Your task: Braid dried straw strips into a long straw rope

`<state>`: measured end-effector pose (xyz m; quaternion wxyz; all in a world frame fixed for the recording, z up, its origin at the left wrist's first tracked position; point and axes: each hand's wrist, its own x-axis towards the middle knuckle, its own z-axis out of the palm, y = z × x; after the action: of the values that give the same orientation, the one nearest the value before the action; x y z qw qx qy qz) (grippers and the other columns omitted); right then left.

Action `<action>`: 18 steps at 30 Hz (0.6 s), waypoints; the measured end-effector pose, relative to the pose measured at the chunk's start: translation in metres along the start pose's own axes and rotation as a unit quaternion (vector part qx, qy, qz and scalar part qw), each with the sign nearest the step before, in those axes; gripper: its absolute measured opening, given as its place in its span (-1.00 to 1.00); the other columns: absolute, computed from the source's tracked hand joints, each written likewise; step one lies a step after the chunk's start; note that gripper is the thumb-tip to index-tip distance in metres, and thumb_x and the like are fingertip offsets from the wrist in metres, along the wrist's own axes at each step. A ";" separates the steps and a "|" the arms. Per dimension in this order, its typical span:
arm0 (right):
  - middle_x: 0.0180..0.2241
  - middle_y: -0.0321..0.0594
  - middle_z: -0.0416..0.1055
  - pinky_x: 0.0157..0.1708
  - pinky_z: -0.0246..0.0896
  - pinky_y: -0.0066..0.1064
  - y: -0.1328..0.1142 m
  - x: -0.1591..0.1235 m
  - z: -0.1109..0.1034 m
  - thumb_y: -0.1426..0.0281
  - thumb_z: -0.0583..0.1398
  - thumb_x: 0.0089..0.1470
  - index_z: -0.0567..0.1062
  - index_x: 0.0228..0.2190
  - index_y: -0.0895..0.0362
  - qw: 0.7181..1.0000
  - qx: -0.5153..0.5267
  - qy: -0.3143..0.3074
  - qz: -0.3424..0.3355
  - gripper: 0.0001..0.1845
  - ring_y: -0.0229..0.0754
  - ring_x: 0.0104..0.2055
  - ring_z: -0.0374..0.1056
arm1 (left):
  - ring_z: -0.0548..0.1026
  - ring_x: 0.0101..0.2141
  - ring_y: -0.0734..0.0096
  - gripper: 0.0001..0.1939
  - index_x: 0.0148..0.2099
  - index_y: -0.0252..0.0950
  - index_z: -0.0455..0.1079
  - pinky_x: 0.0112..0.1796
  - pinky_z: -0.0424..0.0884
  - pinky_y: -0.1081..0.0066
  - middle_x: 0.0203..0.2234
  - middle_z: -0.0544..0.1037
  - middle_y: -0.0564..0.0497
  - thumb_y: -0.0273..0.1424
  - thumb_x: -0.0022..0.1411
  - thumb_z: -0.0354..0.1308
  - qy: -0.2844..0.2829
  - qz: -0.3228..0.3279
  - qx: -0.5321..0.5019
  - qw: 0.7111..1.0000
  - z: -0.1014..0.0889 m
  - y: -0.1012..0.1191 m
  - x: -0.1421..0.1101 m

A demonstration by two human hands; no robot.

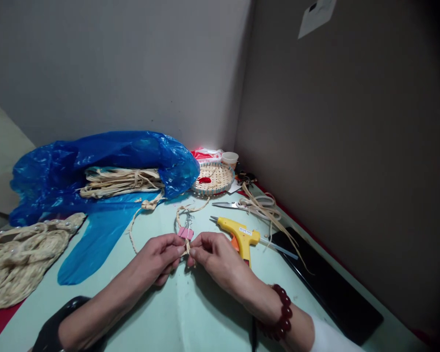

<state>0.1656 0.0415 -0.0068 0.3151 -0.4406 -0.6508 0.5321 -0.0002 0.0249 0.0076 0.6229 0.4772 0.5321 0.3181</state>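
My left hand and my right hand meet at the middle of the table, fingertips pinched on a short plaited strand of pale straw-like fibre. Just beyond the fingers, a pink binder clip with silver wire handles grips the strand. A thin braided cord curves away behind the clip. Close to my right hand lies a yellow glue gun with an orange trigger, a clear glue stick poking from its back. The strand's ends are partly hidden by my fingers.
A blue plastic bag holds a bundle of dried fibre strips. Behind are a round woven basket and a paper cup. Scissors, loose strips and a black flat object lie right; a pearl-trimmed woven piece lies left.
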 end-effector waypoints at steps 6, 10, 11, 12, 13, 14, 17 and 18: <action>-0.51 -0.28 0.44 -0.41 0.03 -0.47 -0.010 -0.009 0.003 0.54 0.07 0.10 0.44 -0.50 0.16 0.983 -0.174 0.042 -0.041 -0.79 -0.27 -0.44 0.29 | -0.13 -0.70 0.71 -0.73 -0.34 -0.31 0.31 -0.70 -0.20 0.59 -0.72 0.11 0.31 -0.20 0.14 0.20 -0.026 -0.023 -0.013 0.999 -0.004 0.002 0.001; -0.44 -0.24 0.46 -0.37 0.01 -0.43 -0.012 -0.014 0.007 0.53 0.07 0.15 0.43 -0.43 0.15 0.972 -0.224 0.045 -0.045 -0.82 -0.23 -0.37 0.32 | -0.09 -0.73 0.71 -0.67 -0.46 -0.33 0.31 -0.70 -0.21 0.55 -0.75 0.09 0.29 -0.16 0.13 0.18 -0.002 -0.025 0.025 0.999 -0.004 -0.002 0.006; -0.43 -0.23 0.46 -0.38 -0.01 -0.43 -0.012 -0.015 0.007 0.52 0.07 0.17 0.42 -0.42 0.15 0.970 -0.235 0.042 -0.045 -0.83 -0.22 -0.36 0.32 | -0.07 -0.74 0.72 -0.67 -0.47 -0.33 0.31 -0.70 -0.21 0.54 -0.75 0.11 0.28 -0.16 0.13 0.18 0.005 -0.022 0.029 0.999 -0.003 -0.003 0.007; -0.43 -0.22 0.45 -0.41 -0.02 -0.43 -0.011 -0.016 0.008 0.50 0.06 0.18 0.42 -0.41 0.15 0.967 -0.250 0.039 -0.044 -0.83 -0.21 -0.36 0.31 | -0.05 -0.75 0.72 -0.67 -0.48 -0.33 0.31 -0.70 -0.21 0.53 -0.76 0.14 0.27 -0.18 0.13 0.18 0.013 -0.020 0.031 0.999 -0.003 -0.005 0.007; -0.45 -0.22 0.44 -0.43 -0.05 -0.43 -0.011 -0.017 0.008 0.49 0.05 0.18 0.41 -0.41 0.14 0.962 -0.268 0.036 -0.042 -0.83 -0.21 -0.38 0.30 | -0.04 -0.75 0.72 -0.68 -0.49 -0.33 0.30 -0.69 -0.21 0.53 -0.76 0.15 0.27 -0.19 0.12 0.18 0.022 -0.019 0.032 0.999 -0.002 -0.006 0.006; -0.47 -0.22 0.42 -0.46 -0.07 -0.42 -0.011 -0.017 0.007 0.47 0.05 0.19 0.40 -0.42 0.14 0.956 -0.288 0.034 -0.040 -0.82 -0.21 -0.41 0.27 | -0.03 -0.75 0.73 -0.68 -0.51 -0.33 0.29 -0.69 -0.21 0.53 -0.77 0.14 0.27 -0.19 0.11 0.19 0.033 -0.020 0.033 0.999 -0.001 -0.007 0.006; -0.55 -0.23 0.36 -0.53 -0.17 -0.40 -0.011 -0.019 0.006 0.43 0.03 0.20 0.37 -0.45 0.13 0.937 -0.346 0.024 -0.039 -0.80 -0.24 -0.53 0.18 | -0.05 -0.75 0.73 -0.69 -0.51 -0.32 0.29 -0.68 -0.22 0.54 -0.78 0.12 0.28 -0.20 0.06 0.22 0.061 -0.028 0.022 0.998 0.002 -0.007 0.004; -0.56 -0.24 0.35 -0.54 -0.20 -0.39 -0.011 -0.019 0.005 0.43 0.02 0.20 0.36 -0.45 0.13 0.932 -0.360 0.024 -0.041 -0.80 -0.24 -0.55 0.16 | -0.07 -0.75 0.73 -0.69 -0.50 -0.32 0.30 -0.68 -0.24 0.54 -0.78 0.12 0.29 -0.19 0.04 0.23 0.063 -0.033 0.014 0.997 0.002 -0.007 0.003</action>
<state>0.1664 0.0210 0.0035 0.1720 -0.5100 -0.8084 0.2382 0.0021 0.0248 -0.0006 0.5917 0.4470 0.5900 0.3194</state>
